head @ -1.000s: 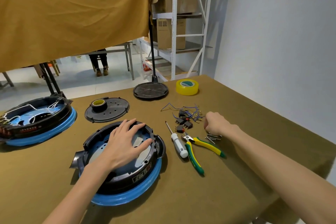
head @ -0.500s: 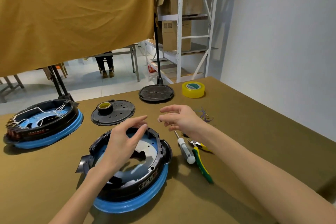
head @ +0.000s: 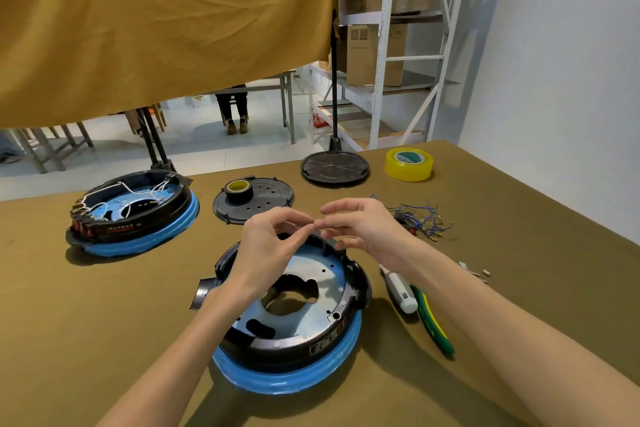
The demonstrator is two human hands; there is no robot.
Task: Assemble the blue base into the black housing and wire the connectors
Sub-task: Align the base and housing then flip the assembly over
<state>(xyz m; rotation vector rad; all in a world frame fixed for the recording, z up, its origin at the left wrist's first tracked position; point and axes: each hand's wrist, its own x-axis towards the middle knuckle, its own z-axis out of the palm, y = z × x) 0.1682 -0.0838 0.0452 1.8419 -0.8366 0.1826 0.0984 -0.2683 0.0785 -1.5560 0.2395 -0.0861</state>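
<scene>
The black housing [head: 356,288] sits on the blue base [head: 287,378] in front of me, its metal plate with a centre hole facing up. Above its far rim my left hand [head: 266,250] and my right hand [head: 363,229] meet fingertip to fingertip. Both pinch a small thin metal part [head: 306,226], too small to identify. A bundle of blue wires with connectors [head: 422,222] lies on the table to the right of my right hand.
A screwdriver [head: 398,291] and green-yellow pliers [head: 433,322] lie right of the housing, with small screws [head: 478,270] beyond. A second wired unit [head: 138,215] stands at left. At the back are a black lid [head: 270,208] with a tape roll [head: 239,189], a black disc [head: 334,166] and yellow tape [head: 408,163].
My right hand left the screw pile and came over the housing. My left hand lifted off the housing's plate, and the two hands' fingertips have met.
</scene>
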